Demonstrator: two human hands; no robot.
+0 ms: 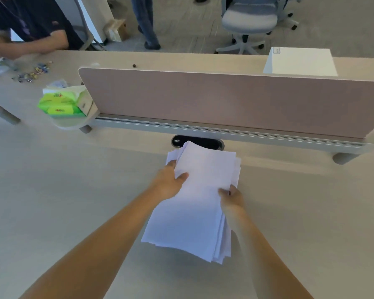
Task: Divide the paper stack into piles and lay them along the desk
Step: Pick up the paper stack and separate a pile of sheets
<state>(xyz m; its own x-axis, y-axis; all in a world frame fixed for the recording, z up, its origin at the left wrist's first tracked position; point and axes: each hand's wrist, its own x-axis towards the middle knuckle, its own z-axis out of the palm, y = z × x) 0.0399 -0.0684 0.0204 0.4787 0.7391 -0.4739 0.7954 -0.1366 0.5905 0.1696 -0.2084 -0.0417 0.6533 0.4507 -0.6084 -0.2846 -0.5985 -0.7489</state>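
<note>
You have the whole paper stack (194,208) in front of you at the middle of the desk (52,190). Its far end reaches over the dark cable port (212,143) below the pink partition (225,100). The sheets are fanned and uneven, with loose corners poking out at the far left and along the right edge.

Your left hand (171,182) takes the left edge toward the far end. Its thumb lies on the top sheet and the other fingers are out of sight at or under the edge. Your right hand (232,198) pinches the right edge about halfway along, thumb on top and fingers hidden beneath. So each grip is closed on paper. You cannot tell from here whether either hand has only some top sheets or the full thickness. Nor can you tell whether the near end rests on the desk or is lifted just clear of it.

By my judgement you are at the very start. No separate pile shows on the desk to either side of the stack, so all the dividing and laying out is left to do. Green tissue packs (61,104) sit at the far left by the partition's end, well apart from your work.
</note>
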